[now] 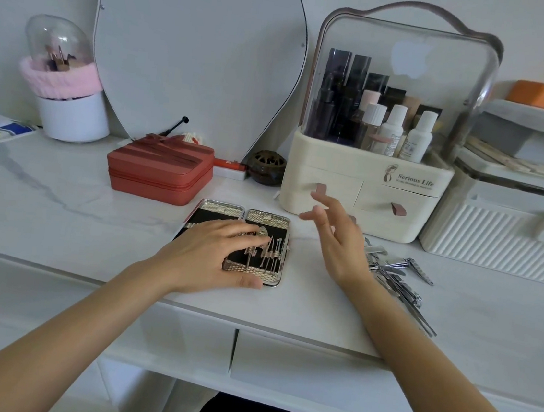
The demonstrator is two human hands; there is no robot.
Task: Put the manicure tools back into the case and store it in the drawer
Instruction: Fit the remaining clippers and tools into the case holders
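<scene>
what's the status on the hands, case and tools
Left hand flat on open case. Right hand open, empty, above the desk. Some tools slotted in; loose tools piled at right. Nothing blocking.

Place: a dressing table in a home, likely a bedroom.
Surface: a white marble-look tabletop [61, 202] with drawers [306, 365] beneath.
Mirror: a curved mirror [196, 51] leaned against the wall.
Cosmetics: a clear-lidded organizer [367, 189] held bottles and tubes.
Brushes: a domed brush holder [68, 108] stood at the left.
Other: a red zip case [159, 172] sat near the mirror.
</scene>
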